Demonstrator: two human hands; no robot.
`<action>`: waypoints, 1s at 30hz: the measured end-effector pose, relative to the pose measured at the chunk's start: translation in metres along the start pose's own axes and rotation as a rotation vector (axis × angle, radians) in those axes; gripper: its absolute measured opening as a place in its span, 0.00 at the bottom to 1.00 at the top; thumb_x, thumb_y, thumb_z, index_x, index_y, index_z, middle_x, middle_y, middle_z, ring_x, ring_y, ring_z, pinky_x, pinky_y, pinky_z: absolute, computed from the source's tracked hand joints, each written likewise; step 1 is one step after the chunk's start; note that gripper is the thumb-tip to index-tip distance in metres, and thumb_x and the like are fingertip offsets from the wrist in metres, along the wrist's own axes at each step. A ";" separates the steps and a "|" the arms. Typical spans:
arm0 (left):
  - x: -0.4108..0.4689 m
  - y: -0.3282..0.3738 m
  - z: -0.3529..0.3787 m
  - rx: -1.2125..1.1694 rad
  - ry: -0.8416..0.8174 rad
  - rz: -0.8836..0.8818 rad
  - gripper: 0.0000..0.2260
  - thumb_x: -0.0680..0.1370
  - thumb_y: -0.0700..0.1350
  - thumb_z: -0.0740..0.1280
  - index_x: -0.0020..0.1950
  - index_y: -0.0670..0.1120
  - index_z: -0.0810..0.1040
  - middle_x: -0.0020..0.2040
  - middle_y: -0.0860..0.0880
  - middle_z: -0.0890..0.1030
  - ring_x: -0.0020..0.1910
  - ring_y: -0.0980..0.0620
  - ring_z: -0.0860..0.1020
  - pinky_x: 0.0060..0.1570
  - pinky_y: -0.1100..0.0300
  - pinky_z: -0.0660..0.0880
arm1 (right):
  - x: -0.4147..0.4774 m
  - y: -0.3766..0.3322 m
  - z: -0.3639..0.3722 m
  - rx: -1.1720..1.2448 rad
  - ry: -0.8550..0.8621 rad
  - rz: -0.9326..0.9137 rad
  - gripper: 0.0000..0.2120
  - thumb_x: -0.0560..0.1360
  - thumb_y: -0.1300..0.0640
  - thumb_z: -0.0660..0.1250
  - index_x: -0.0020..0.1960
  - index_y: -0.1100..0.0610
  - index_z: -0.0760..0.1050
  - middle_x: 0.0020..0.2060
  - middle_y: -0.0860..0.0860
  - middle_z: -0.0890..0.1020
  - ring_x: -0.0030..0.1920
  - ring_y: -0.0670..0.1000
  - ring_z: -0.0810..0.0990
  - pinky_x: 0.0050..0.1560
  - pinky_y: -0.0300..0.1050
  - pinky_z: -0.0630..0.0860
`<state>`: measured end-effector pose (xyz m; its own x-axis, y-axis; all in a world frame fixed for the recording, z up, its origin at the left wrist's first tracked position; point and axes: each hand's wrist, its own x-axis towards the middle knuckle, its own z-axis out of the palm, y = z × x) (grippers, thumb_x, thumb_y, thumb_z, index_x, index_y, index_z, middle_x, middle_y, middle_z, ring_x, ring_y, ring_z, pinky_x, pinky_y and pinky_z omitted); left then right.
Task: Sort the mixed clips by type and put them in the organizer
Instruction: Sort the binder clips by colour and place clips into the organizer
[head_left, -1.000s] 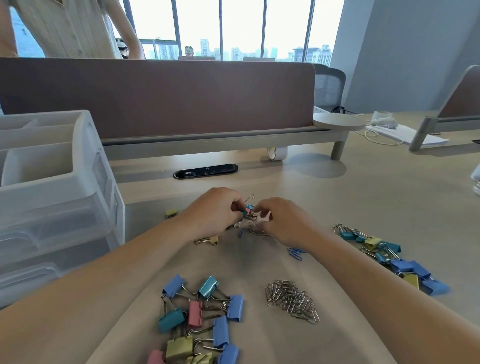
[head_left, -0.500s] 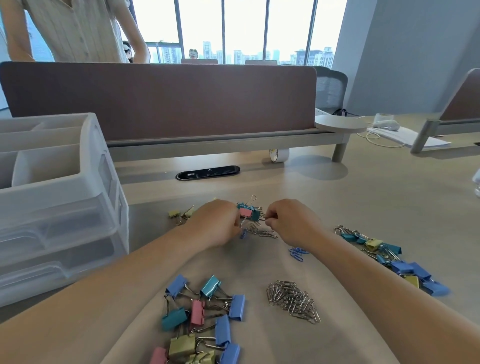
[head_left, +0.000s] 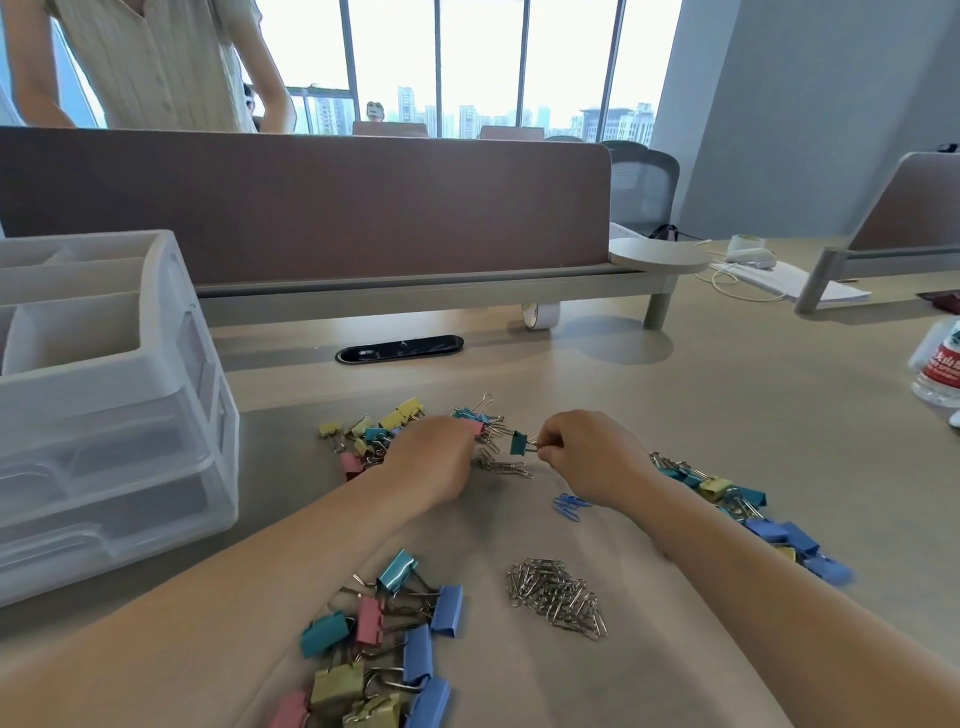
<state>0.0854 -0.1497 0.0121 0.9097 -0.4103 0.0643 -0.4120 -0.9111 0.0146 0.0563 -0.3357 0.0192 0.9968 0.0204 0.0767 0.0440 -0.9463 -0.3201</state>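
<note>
1. The right hand (head_left: 587, 457), just right of centre frame, pinches a small teal binder clip (head_left: 518, 443) by its wire handle, fingers curled tight around it.
2. That thin grip worries me: the clip could swivel and drop, or hook a loose paper clip from the mixed pile (head_left: 384, 434) just beside it and carry it to the wrong heap.
3. The right forearm runs in low from the lower right. The left hand (head_left: 434, 462) lies knuckles-up on the mixed pile, fingertips hidden, so I cannot tell whether it grips anything.
4. Blue paper clips (head_left: 570, 506) lie near the right wrist, silver paper clips (head_left: 558, 597) at lower centre, large binder clips (head_left: 384, 634) beside them, small binder clips (head_left: 727, 493) towards the right edge.
5. The organizer (head_left: 156, 374) stands at the left, well apart; the sorted heaps are not yet in it.
</note>
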 end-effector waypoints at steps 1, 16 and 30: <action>0.000 0.001 0.000 0.000 -0.004 -0.003 0.15 0.79 0.37 0.61 0.34 0.46 0.61 0.33 0.50 0.65 0.39 0.47 0.70 0.40 0.56 0.68 | -0.001 0.000 0.000 0.006 0.000 0.003 0.07 0.78 0.53 0.64 0.49 0.49 0.81 0.45 0.50 0.83 0.44 0.52 0.79 0.44 0.46 0.76; 0.012 -0.003 0.004 0.027 -0.070 0.044 0.13 0.78 0.38 0.61 0.62 0.46 0.75 0.45 0.48 0.77 0.45 0.47 0.75 0.42 0.55 0.72 | -0.006 -0.003 0.001 0.032 0.006 -0.030 0.07 0.78 0.54 0.64 0.49 0.51 0.81 0.45 0.50 0.83 0.44 0.52 0.79 0.44 0.45 0.75; -0.005 0.052 -0.008 -0.295 -0.076 0.111 0.08 0.78 0.40 0.64 0.42 0.41 0.80 0.42 0.42 0.81 0.44 0.44 0.79 0.44 0.54 0.74 | -0.033 0.053 -0.023 -0.104 0.061 0.129 0.09 0.80 0.55 0.61 0.50 0.51 0.80 0.44 0.50 0.83 0.44 0.53 0.79 0.45 0.48 0.77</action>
<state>0.0590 -0.1949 0.0202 0.8551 -0.5184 0.0068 -0.4962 -0.8144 0.3008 0.0240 -0.3944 0.0211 0.9877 -0.1204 0.0996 -0.0946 -0.9681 -0.2321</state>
